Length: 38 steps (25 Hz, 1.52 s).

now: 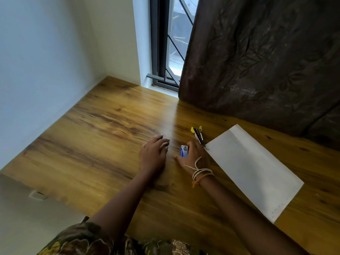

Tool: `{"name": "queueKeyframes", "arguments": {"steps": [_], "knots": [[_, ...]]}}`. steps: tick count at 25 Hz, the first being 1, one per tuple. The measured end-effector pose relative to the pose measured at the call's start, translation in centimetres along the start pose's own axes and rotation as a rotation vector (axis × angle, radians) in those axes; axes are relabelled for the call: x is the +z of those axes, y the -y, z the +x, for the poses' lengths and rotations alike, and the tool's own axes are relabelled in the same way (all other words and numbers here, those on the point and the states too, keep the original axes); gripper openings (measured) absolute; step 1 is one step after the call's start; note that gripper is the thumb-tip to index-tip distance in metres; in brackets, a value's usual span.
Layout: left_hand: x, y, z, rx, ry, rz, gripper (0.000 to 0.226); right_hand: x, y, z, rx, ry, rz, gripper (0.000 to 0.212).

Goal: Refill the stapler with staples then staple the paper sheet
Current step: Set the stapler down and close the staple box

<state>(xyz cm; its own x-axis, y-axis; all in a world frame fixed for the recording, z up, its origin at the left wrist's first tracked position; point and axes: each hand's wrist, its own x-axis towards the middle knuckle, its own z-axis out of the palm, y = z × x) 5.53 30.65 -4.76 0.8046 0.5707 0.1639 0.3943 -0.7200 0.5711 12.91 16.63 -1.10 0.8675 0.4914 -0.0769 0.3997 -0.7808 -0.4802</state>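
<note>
The fingers [191,144] of the right hand [195,155] curl around a small blue-and-white staple box [184,151] on a wooden counter [103,126], though whether they grip it or merely rest against it cannot be told. The left hand [153,153] lies flat and spread just beside, holding nothing. Just beyond the right hand's fingertips, a yellow-and-black stapler [197,134] lies with its top apparently swung open, its near end touching or almost touching the corner of a white paper sheet [252,168] that stretches away to the right. The risks from here: the tiny box could tip and scatter its staples across the counter, a strip could break while being loaded, and the crowded stapler could be nudged onto the sheet, shifting it.
</note>
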Motion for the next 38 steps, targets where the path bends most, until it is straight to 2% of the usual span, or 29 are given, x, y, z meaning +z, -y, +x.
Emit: {"name": "queueKeyframes", "arguments": {"steps": [3, 5, 8, 10, 14, 17, 21, 30, 34, 38], "knots": [[0.1, -2.8, -0.8, -0.252, -0.038, -0.502, 0.031, -0.4, -0.1, 0.5, 0.009, 0.025, 0.121, 0.043], [0.3, -4.8, -1.3, -0.391, -0.041, -0.746, 0.034, -0.8, -0.2, 0.5, 0.012, -0.019, 0.231, 0.041], [0.1, -6.6, -0.7, -0.578, 0.186, -1.194, 0.035, -1.4, -0.2, -0.2, -0.051, -0.119, 0.375, 0.041], [-0.1, -6.8, -0.1, -0.675, 0.324, -1.402, 0.029, -1.6, -0.4, -0.4, -0.105, -0.100, 0.401, 0.036], [-0.1, -6.0, 0.3, -0.838, 0.389, -1.734, 0.031, -2.3, -1.5, -0.4, -0.251, -0.014, 0.419, 0.034], [-0.2, -5.8, 0.7, -0.882, 0.414, -1.808, 0.034, -2.6, -2.1, -0.3, -0.412, -0.029, 0.299, 0.024], [-0.5, -6.2, 1.3, -0.938, 0.404, -1.849, 0.034, -2.4, -2.3, 0.1, -0.514, -0.068, 0.217, 0.012], [-0.6, -6.0, 1.8, -0.980, 0.356, -1.852, 0.032, -1.7, -2.5, -0.3, -0.496, -0.119, 0.257, 0.011], [-0.6, -6.0, 1.7, -0.960, 0.361, -1.877, 0.030, -1.3, -2.5, -0.5, -0.406, -0.164, 0.382, 0.024], [-0.6, -6.1, 1.4, -0.959, 0.367, -1.888, 0.029, -1.2, -2.6, -1.0, -0.495, -0.230, 0.294, 0.020]]}}
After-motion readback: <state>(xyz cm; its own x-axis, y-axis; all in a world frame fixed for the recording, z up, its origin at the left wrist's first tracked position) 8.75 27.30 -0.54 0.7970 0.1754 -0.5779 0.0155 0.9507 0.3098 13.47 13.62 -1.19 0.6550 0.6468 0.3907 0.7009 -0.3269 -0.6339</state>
